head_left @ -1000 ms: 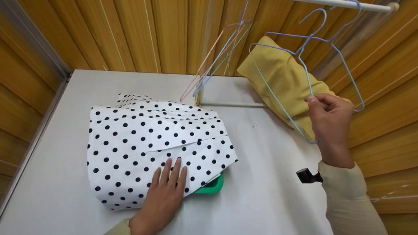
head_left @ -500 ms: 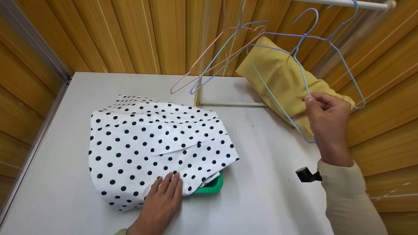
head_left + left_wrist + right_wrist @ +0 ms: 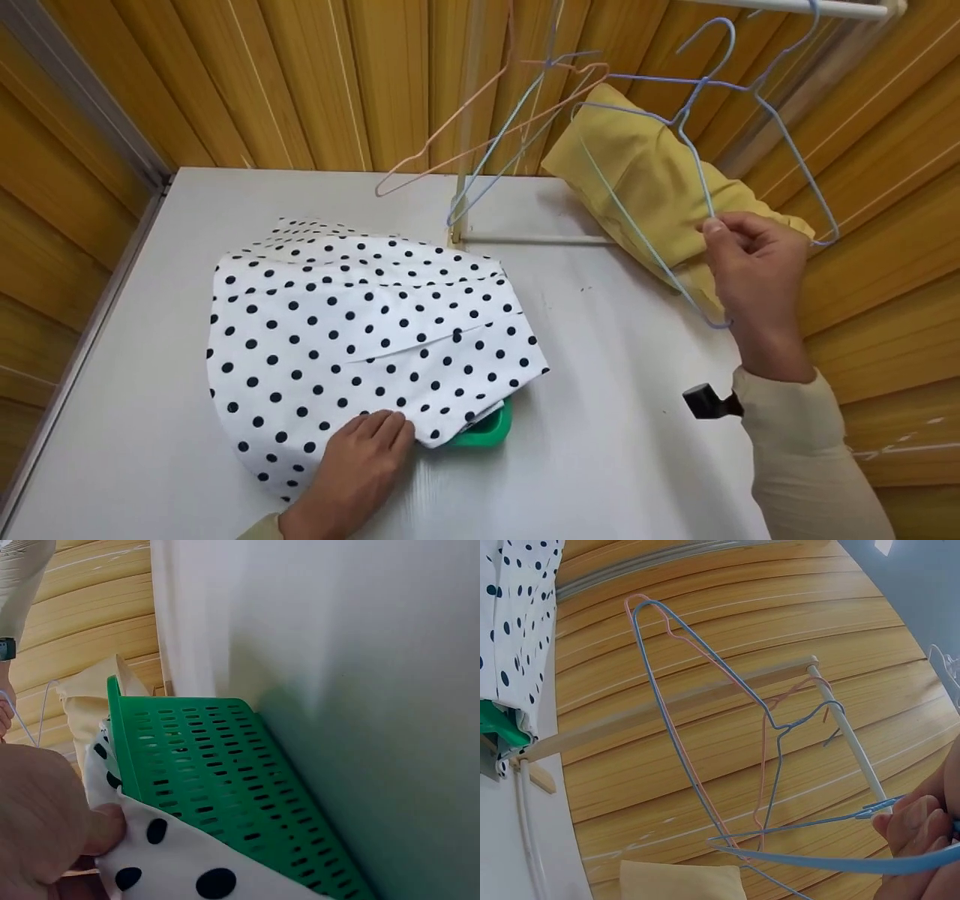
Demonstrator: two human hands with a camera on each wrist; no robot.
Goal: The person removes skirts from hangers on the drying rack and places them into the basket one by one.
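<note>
A white cloth with black polka dots [image 3: 360,330] lies over a green slotted basket [image 3: 217,765], whose corner shows at the cloth's right side in the head view. My left hand [image 3: 356,469] pinches the cloth's near edge between thumb and fingers, seen up close in the left wrist view. Away to the right, my right hand [image 3: 765,277] holds a blue wire hanger [image 3: 705,80] by its sloping arm. That hanger's hook is free of the rail, and nothing hangs on it. Most of the basket is hidden under the cloth in the head view.
Further hangers, a pink one [image 3: 469,107] and blue ones, hang from the white rail [image 3: 832,9] of a stand. Behind the held hanger is a yellow cloth item [image 3: 637,165]. Wood-panelled walls [image 3: 300,90] border the white table [image 3: 600,420] behind and at both sides.
My left hand has slid back toward the cloth's near edge, its fingers going from flat to curled over that edge. The cloth's near left part has shifted. The pink hanger has swung left.
</note>
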